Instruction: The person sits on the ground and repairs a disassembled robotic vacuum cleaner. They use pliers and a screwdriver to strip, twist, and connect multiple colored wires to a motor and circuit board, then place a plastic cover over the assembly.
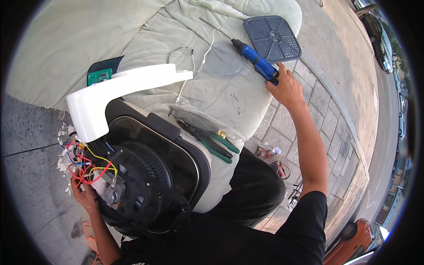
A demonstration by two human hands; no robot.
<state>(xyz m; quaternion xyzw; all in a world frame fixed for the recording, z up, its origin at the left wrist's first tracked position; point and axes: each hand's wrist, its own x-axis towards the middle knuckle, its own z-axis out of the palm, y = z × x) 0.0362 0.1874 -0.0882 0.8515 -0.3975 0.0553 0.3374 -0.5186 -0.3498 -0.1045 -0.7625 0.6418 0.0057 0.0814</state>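
Note:
On my lap lies a partly opened appliance that looks like an air fryer, with a black motor assembly (145,176) on top and a curved white housing piece (128,81) above it. My left hand (85,194) is closed at the motor assembly's left edge, beside a tangle of red, yellow and blue wires (90,168). Those wires partly hide its fingertips. At the upper right, my right hand (287,86) grips the rear end of a blue electric screwdriver (258,62). Its long thin bit points up and left over the cloth.
A dark perforated tray (274,39) lies beyond the screwdriver. Green-handled pliers (216,145) rest beside the appliance. Several small screws (236,99), a round mesh (226,59) and a white cable (207,53) lie on the pale cloth (163,35). A green circuit board (100,77) sits behind the housing.

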